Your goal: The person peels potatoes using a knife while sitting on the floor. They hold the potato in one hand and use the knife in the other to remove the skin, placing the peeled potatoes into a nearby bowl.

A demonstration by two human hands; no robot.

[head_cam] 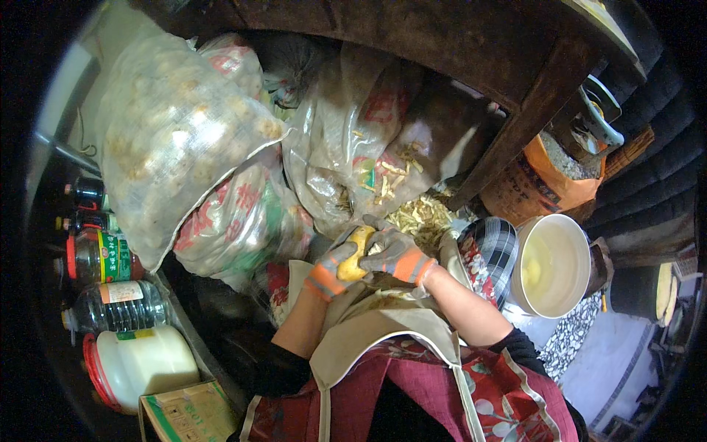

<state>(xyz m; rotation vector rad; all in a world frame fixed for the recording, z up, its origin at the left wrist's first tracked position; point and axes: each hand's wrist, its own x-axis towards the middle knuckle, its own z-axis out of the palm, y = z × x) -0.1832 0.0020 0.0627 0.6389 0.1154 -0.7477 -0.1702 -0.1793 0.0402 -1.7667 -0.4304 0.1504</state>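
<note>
A yellow potato (356, 252), partly pared, is held upright in front of my lap. My left hand (331, 271), in a grey and orange work glove, grips it from the left side. My right hand (399, 255), gloved the same way, is curled close against the potato's right side. Between its fingers shows a small pale object (376, 248), mostly hidden, whose kind I cannot tell. A heap of potato peelings (422, 216) lies just beyond my right hand. Under both wrists spreads a beige apron (375, 326).
A big woven sack of potatoes (182, 132) leans at the left over other printed sacks (243, 215). Bottles (119, 304) and a white jar (146, 364) line the left side. To the right stands a bucket (577, 265) with peeled potatoes in water. A wooden table leg (519, 121) slants ahead.
</note>
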